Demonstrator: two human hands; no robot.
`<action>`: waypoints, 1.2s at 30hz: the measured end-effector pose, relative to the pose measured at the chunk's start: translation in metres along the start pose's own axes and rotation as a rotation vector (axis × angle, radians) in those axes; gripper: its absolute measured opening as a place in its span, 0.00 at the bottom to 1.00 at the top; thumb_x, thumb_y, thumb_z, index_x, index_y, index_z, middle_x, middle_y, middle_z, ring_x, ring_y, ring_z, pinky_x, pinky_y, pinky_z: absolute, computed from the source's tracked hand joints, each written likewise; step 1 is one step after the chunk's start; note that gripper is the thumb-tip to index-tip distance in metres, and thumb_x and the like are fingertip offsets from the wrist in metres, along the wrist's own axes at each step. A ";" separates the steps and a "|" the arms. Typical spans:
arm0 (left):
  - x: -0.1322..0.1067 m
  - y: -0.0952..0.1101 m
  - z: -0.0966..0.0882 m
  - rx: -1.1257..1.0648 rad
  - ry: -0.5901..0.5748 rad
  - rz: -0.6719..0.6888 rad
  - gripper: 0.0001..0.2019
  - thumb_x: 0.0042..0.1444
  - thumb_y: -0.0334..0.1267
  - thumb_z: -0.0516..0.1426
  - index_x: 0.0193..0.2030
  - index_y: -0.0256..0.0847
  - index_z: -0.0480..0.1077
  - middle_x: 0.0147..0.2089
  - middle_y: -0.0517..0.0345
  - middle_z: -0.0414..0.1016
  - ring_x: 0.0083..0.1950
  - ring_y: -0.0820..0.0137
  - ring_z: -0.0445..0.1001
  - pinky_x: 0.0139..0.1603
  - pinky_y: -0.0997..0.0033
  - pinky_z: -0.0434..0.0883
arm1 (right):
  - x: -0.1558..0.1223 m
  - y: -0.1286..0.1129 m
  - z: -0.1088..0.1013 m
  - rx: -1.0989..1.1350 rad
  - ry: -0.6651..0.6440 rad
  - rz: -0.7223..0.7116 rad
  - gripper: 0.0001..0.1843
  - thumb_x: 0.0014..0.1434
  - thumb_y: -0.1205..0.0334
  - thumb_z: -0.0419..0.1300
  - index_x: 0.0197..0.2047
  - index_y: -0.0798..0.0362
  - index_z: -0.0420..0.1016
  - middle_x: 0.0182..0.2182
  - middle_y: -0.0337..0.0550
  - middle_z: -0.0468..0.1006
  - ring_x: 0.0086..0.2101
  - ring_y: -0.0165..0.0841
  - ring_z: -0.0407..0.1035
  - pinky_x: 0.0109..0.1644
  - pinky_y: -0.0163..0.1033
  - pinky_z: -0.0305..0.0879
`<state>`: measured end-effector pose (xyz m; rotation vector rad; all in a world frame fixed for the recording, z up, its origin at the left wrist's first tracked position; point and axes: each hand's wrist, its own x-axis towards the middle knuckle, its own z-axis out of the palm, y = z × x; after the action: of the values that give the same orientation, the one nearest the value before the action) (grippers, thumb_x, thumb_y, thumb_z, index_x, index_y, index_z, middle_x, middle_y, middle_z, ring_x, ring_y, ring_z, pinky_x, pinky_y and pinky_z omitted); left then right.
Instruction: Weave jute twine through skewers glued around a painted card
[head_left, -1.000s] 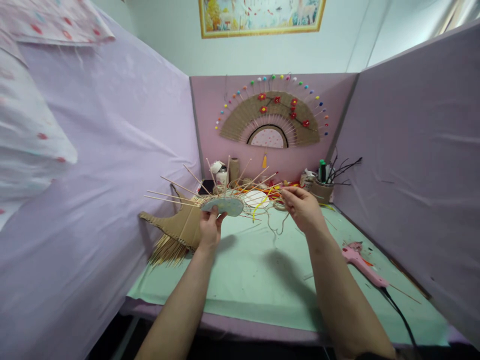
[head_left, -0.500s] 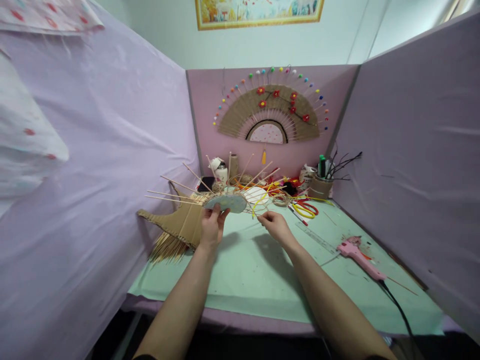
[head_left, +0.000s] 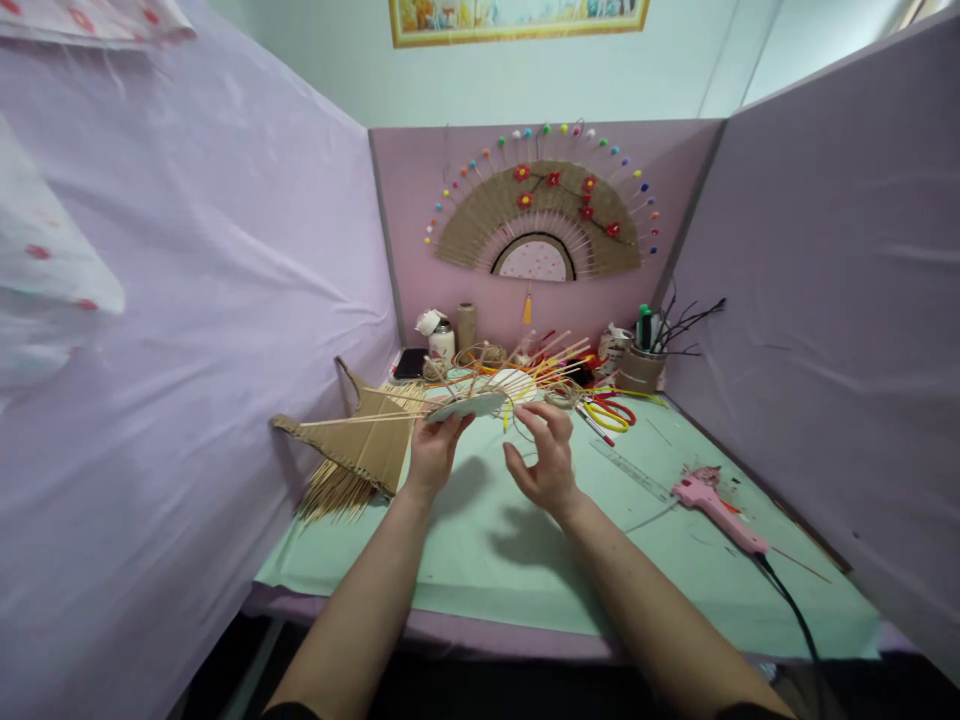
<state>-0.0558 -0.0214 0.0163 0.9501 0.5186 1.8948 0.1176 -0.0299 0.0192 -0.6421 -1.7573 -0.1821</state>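
My left hand (head_left: 435,455) grips the lower edge of a small half-round fan base (head_left: 471,405), pale on its near face. Thin wooden sticks (head_left: 360,420) spread from it to the left, and more point up and to the right. Twine is strung among the sticks. At the base's right end my right hand (head_left: 546,455) is raised with thumb and fingers apart, and nothing shows between them. A yellow strip (head_left: 508,412) hangs close to its fingertips. Whether those fingertips touch the twine I cannot tell.
Cut cardboard (head_left: 375,440) lies on a bundle of sticks (head_left: 337,497) at left. A pink glue gun (head_left: 720,510), a clear ruler (head_left: 630,468) and scissors (head_left: 611,412) lie at right. Behind stand a white bottle (head_left: 442,345) and a pen holder (head_left: 640,370). A finished fan (head_left: 540,215) hangs on the back panel.
The fan base has tilted flatter, its sticks now leaning away and lower. My right hand has gone from a pinch to spread fingers. My left hand keeps its hold.
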 end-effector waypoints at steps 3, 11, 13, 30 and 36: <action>-0.004 -0.002 0.002 0.068 -0.099 0.000 0.11 0.46 0.35 0.64 0.38 0.42 0.72 0.40 0.58 0.77 0.44 0.68 0.75 0.52 0.57 0.70 | -0.001 -0.007 0.004 -0.034 -0.066 -0.002 0.35 0.52 0.61 0.59 0.63 0.44 0.54 0.55 0.50 0.61 0.55 0.46 0.58 0.58 0.55 0.53; -0.010 0.000 0.008 0.203 -0.159 0.053 0.12 0.45 0.37 0.65 0.37 0.40 0.72 0.46 0.50 0.75 0.48 0.62 0.74 0.51 0.58 0.69 | -0.004 -0.010 0.009 -0.094 -0.092 0.090 0.32 0.53 0.58 0.59 0.61 0.43 0.57 0.55 0.48 0.61 0.56 0.46 0.56 0.58 0.55 0.51; -0.010 0.000 0.008 0.206 -0.155 0.051 0.12 0.45 0.37 0.65 0.37 0.40 0.72 0.45 0.50 0.75 0.47 0.62 0.74 0.50 0.59 0.70 | -0.004 -0.011 0.009 -0.100 -0.100 0.106 0.31 0.53 0.57 0.59 0.60 0.43 0.58 0.54 0.48 0.62 0.55 0.46 0.56 0.58 0.54 0.51; -0.005 -0.003 0.003 0.045 -0.054 -0.039 0.12 0.43 0.36 0.66 0.37 0.43 0.73 0.38 0.59 0.77 0.42 0.69 0.75 0.50 0.59 0.71 | -0.010 -0.010 0.009 -0.049 -0.009 0.092 0.30 0.51 0.62 0.59 0.59 0.45 0.59 0.51 0.48 0.63 0.52 0.44 0.59 0.56 0.53 0.54; 0.002 0.002 -0.001 -0.063 0.037 -0.013 0.10 0.43 0.36 0.66 0.35 0.46 0.73 0.37 0.64 0.77 0.42 0.73 0.74 0.51 0.61 0.70 | -0.012 -0.001 0.014 0.008 0.078 0.192 0.17 0.53 0.64 0.57 0.48 0.50 0.65 0.44 0.49 0.68 0.48 0.42 0.63 0.53 0.52 0.58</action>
<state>-0.0579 -0.0204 0.0181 0.8699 0.4826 1.9096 0.1073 -0.0284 0.0038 -0.7832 -1.6103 -0.0661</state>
